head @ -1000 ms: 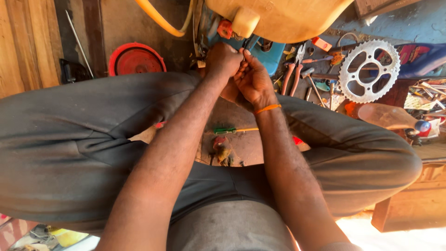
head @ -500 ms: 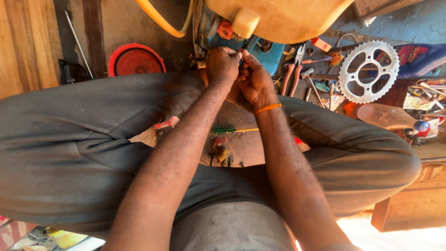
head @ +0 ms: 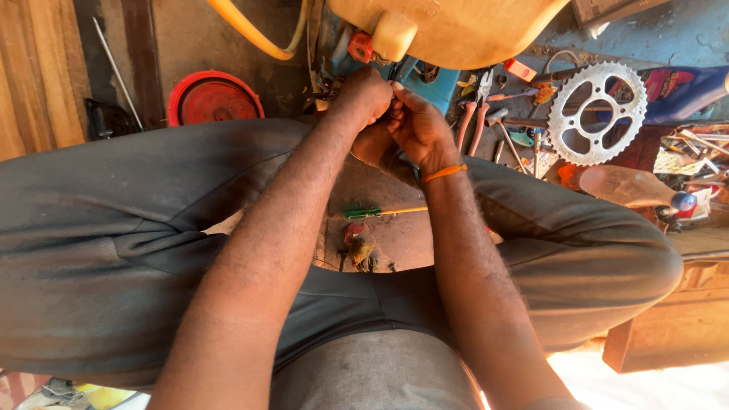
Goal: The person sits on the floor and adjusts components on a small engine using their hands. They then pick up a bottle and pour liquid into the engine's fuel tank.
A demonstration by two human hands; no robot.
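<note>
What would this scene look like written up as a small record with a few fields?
Setting: cluttered workshop floor, seen from above a seated person's lap
Left hand: closed, fingers pinched on something too small to tell
Right hand: touching the left, fingers curled at the same spot; orange wristband
Above hands: yellow tank, yellow hose
Between legs: green-handled screwdriver
Nearby: sprocket, red round lid, pliers

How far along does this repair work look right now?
Mid-job, I'd say. Both hands, left hand and right hand, are pressed together on something small beneath the yellow tank; what they pinch is hidden. A green-handled screwdriver lies on the ground between the knees, pliers and a sprocket lie nearby. Nothing looks finished or tidied away yet.
</note>
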